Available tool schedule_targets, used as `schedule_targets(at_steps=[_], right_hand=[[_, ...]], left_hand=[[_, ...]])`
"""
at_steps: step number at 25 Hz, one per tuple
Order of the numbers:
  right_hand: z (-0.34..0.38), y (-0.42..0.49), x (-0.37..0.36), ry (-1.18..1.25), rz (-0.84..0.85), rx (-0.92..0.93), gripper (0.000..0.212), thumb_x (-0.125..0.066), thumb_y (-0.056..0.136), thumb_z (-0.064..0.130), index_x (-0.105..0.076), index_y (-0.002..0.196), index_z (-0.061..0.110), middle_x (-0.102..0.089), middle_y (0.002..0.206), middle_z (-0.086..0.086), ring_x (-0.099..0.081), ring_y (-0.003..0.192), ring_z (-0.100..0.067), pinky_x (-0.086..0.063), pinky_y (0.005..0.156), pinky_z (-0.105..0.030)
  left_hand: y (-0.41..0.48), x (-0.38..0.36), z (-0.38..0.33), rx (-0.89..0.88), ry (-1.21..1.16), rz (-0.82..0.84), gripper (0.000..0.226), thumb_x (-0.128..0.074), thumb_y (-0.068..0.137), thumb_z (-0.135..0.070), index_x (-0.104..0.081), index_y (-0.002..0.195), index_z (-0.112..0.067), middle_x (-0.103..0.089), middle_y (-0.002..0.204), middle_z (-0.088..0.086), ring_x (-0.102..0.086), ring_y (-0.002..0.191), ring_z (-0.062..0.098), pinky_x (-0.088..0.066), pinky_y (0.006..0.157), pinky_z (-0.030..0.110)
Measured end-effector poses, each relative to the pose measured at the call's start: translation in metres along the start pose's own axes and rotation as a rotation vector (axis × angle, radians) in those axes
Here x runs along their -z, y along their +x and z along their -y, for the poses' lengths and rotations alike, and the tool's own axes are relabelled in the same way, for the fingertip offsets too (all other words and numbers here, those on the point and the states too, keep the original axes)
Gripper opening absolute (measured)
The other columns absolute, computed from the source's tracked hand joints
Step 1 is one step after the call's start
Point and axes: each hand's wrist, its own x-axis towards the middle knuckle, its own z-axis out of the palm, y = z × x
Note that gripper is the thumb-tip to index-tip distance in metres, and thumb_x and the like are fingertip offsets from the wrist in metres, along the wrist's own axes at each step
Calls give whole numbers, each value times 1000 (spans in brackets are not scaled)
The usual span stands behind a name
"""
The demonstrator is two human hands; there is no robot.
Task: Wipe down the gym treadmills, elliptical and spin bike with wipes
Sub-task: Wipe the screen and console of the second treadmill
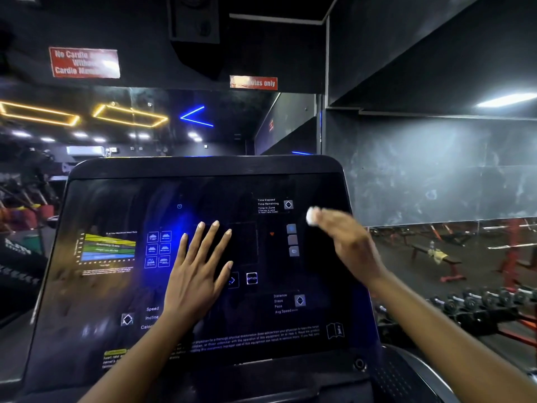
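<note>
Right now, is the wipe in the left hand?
No, the left hand lies flat and empty on the treadmill console, while the right hand holds the white wipe near the console's right edge.

A: Where does the head view sit?
B: On the person's head, facing forward and slightly down.
A: How near?
B: Close: the glossy black treadmill console panel [110, 199] fills the lower middle, the dark grey wall [436, 158] farther behind.
</note>
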Motion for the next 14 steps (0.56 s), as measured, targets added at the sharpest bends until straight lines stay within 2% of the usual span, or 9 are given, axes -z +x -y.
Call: schedule_targets(at_steps=[2, 4, 8, 12, 14], right_hand=[[-25, 50, -8, -7, -68, -190, 39, -42, 84, -2, -65, 114, 5, -67, 112, -9, -63, 103, -25, -51, 89, -38], [-32, 71, -18, -24, -50, -250, 41, -38, 83, 5, -67, 111, 7, -68, 111, -8, -64, 100, -26, -52, 87, -37], [22, 32, -35, -23, 1, -86, 45, -36, 80, -1, -64, 115, 3, -65, 116, -10, -63, 101, -24, -52, 86, -28], [74, -44, -30, 103, 92, 70, 43, -41, 82, -3, -60, 120, 3, -61, 124, -7, -53, 115, -15, -46, 97, -23], [75, -51, -22, 126, 105, 133, 39, -43, 82, -2, -62, 116, 2, -63, 120, -8, -53, 114, -15, -45, 97, -23]], left_hand=[[-1, 0, 0, -5, -5, -4, 59, -14, 100, -50, -34, 145, -19, -29, 153, 6, -18, 144, 25, -11, 117, 44], [-1, 0, 0, -5, -5, -10, 59, -14, 100, -49, -34, 145, -19, -29, 153, 6, -19, 143, 25, -12, 117, 45], [0, 0, 0, -6, 0, -12, 59, -13, 100, -49, -35, 145, -19, -30, 153, 6, -19, 143, 25, -12, 116, 44], [0, 0, 1, -6, 5, -2, 59, -12, 100, -49, -35, 145, -19, -31, 153, 6, -19, 143, 24, -10, 116, 43], [0, -1, 1, -8, 5, -8, 59, -13, 100, -49, -35, 145, -19, -31, 153, 6, -18, 143, 24, -10, 117, 43]])
